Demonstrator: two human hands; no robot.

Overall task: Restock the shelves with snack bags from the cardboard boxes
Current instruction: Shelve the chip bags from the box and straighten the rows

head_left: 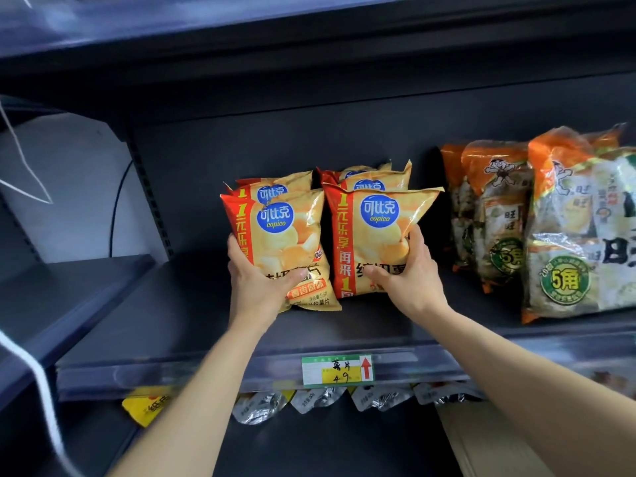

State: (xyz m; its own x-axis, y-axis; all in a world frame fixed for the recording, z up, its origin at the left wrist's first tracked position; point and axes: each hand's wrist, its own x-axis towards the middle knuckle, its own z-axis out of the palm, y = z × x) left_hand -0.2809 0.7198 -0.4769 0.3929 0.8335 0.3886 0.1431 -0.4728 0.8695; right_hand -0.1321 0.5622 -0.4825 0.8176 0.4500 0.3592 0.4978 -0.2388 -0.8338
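Two bare forearms reach up from the lower edge toward the dark shelf (pixel 165 325). At far left a white cord (pixel 38 373) hangs down.

The left hand (pixel 256 280) grips the left chip bag (pixel 292 242) low down, thumb laid across its front and fingers curled round its left edge. Just beside it, edges touching, stands the right chip bag (pixel 368 242). The right hand (pixel 409 280) clamps it the same way, thumb on the front and fingers wrapped round the right edge. Both yellow-and-red bags stand upright on the shelf, mid-depth, with more matching bags (pixel 373 183) stacked close behind them.

A price tag (pixel 337 370) with a red arrow sits on the shelf's front rail. Silver pouches (pixel 258 406) show underneath. Rice cracker bags (pixel 499 215) stand to the right, apart from the chips.
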